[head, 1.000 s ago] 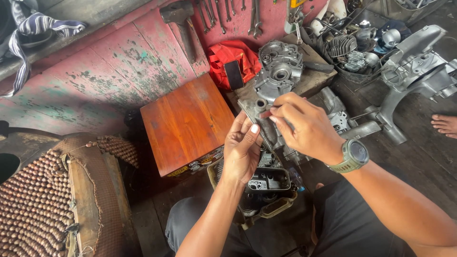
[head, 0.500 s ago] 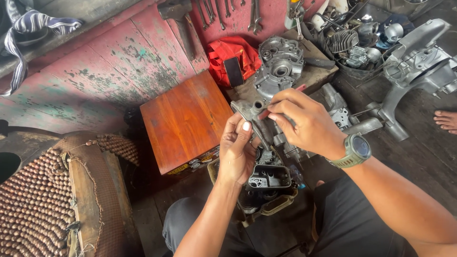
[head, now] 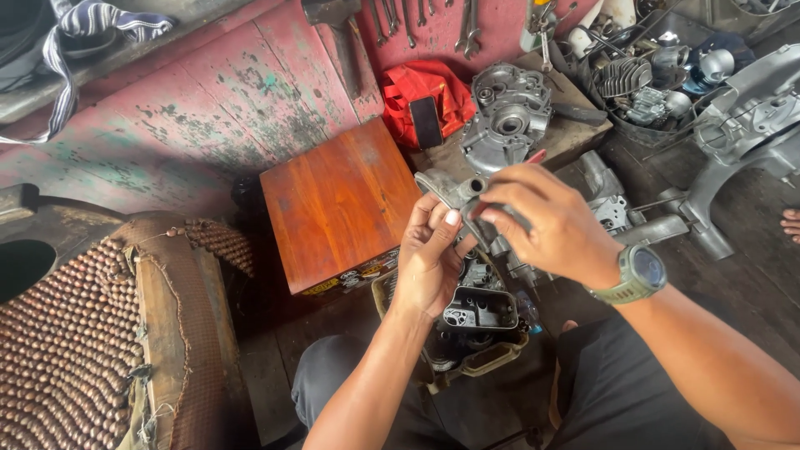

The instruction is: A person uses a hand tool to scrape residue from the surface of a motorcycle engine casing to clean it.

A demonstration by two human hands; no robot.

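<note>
Head view shows your left hand [head: 429,265] and right hand [head: 554,225] raised together, both grasping one small grey metal part [head: 454,190] by the fingertips, above the dark engine block [head: 475,321] that sits between your knees. Just beyond your hands lie the red-brown wooden box [head: 337,196] and a grey engine casing [head: 504,121], with a red cloth [head: 421,92] and hanging wrenches [head: 392,17] farther back.
</note>
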